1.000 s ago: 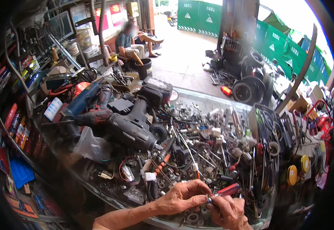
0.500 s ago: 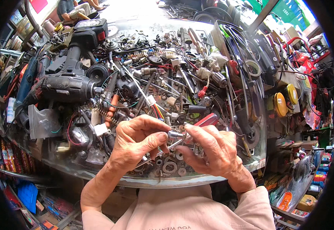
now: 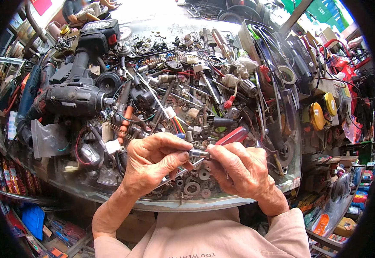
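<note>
Your left hand (image 3: pixel 149 160) just left of small metal cylinder (image 3: pixel 199 153): thumb and index finger pinch cylinder's left end, other fingers curled under. Your right hand (image 3: pixel 242 165) just right of cylinder: index fingertip at its right end, thumb lower, remaining fingers bent. Your left forearm (image 3: pixel 111 211), bare, rises toward cylinder from below left; your right wrist (image 3: pixel 274 198), bare, from below right.
</note>
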The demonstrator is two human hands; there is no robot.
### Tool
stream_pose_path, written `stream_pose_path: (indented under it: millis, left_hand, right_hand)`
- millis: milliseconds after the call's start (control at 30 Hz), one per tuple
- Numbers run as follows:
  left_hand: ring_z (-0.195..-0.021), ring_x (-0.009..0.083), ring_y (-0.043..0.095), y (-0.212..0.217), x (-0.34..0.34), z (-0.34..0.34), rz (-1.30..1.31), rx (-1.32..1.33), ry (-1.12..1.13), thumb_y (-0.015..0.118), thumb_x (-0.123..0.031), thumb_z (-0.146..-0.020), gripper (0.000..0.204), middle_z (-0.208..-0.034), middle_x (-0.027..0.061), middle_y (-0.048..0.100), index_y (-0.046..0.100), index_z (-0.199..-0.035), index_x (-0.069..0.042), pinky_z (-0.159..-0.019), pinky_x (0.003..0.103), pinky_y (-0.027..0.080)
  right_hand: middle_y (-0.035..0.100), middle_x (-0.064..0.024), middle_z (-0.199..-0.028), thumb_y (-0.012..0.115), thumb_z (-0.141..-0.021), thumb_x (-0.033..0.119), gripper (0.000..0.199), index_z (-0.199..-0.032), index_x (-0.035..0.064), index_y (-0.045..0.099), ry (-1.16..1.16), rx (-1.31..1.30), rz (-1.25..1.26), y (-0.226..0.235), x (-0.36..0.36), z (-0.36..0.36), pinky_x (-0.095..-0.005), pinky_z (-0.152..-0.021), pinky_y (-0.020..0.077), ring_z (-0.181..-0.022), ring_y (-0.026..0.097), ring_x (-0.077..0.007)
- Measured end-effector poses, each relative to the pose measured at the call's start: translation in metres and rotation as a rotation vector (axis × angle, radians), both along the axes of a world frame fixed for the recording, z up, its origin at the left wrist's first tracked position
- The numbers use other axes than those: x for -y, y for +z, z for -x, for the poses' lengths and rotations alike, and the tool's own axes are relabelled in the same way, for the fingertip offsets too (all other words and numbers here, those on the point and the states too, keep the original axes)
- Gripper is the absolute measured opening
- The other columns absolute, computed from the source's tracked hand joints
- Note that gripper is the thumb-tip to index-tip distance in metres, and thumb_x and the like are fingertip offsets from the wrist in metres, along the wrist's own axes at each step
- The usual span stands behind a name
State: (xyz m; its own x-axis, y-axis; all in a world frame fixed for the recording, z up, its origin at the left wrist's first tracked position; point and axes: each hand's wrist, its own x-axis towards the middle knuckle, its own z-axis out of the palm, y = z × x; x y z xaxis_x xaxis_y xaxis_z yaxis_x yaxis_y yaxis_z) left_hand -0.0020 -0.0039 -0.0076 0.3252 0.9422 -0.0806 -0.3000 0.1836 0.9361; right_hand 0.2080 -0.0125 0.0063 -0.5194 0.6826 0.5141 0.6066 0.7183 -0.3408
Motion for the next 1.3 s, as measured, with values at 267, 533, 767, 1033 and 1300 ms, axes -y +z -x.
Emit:
stream_pose_path:
  millis: [267,533,767,1033,1300]
  left_hand:
    - [-0.077,0.0141,0.066,0.002,0.002,0.000,-0.002,-0.001,-0.017,0.062,0.005,-0.083,0.017,-0.087,0.0099,0.066,0.061,-0.100,0.005,-0.054,0.018,0.050]
    - [-0.084,0.0132,0.064,0.009,0.003,0.000,0.050,0.056,-0.052,0.067,0.005,-0.078,0.032,-0.095,0.0098,0.063,0.058,-0.108,0.004,-0.061,0.018,0.052]
    - [-0.078,0.0066,0.059,0.002,0.003,-0.001,0.017,0.090,-0.124,0.066,0.004,-0.080,0.028,-0.095,0.0050,0.062,0.062,-0.107,0.000,-0.056,0.017,0.046]
    - [-0.078,0.0092,0.062,0.001,0.006,0.001,0.127,0.144,-0.169,0.063,-0.002,-0.085,0.022,-0.090,0.0047,0.063,0.061,-0.106,0.001,-0.054,0.018,0.048]
    - [-0.073,0.0131,0.063,0.001,0.000,0.006,0.144,0.203,-0.189,0.055,-0.011,-0.091,0.019,-0.094,0.0104,0.064,0.059,-0.103,0.003,-0.051,0.020,0.049]
  right_hand:
    - [0.063,-0.0068,-0.081,0.076,-0.066,0.009,0.040,-0.102,0.0023,0.059,-0.049,0.047,0.004,0.004,0.001,0.002,-0.0263,-0.052,0.0411,-0.063,0.060,-0.0171]
    - [0.062,-0.0069,-0.080,0.074,-0.063,0.006,0.038,-0.098,0.0027,0.060,-0.057,0.045,-0.002,0.004,0.001,0.003,-0.0260,-0.051,0.0407,-0.061,0.060,-0.0171]
    - [0.050,-0.0044,-0.067,0.070,-0.070,0.011,0.024,-0.088,0.0013,0.058,0.027,-0.022,-0.049,0.003,0.000,0.010,-0.0282,-0.037,0.0383,-0.045,0.051,-0.0154]
    - [0.060,-0.0085,-0.075,0.074,-0.067,0.013,0.029,-0.089,0.0021,0.059,0.061,0.001,-0.067,0.007,0.006,0.012,-0.0261,-0.038,0.0411,-0.049,0.056,-0.0165]
    - [0.061,-0.0016,-0.075,0.078,-0.064,0.020,0.036,-0.094,0.0085,0.060,-0.019,0.023,-0.019,0.018,0.013,0.016,-0.0267,-0.052,0.0399,-0.057,0.058,-0.0150]
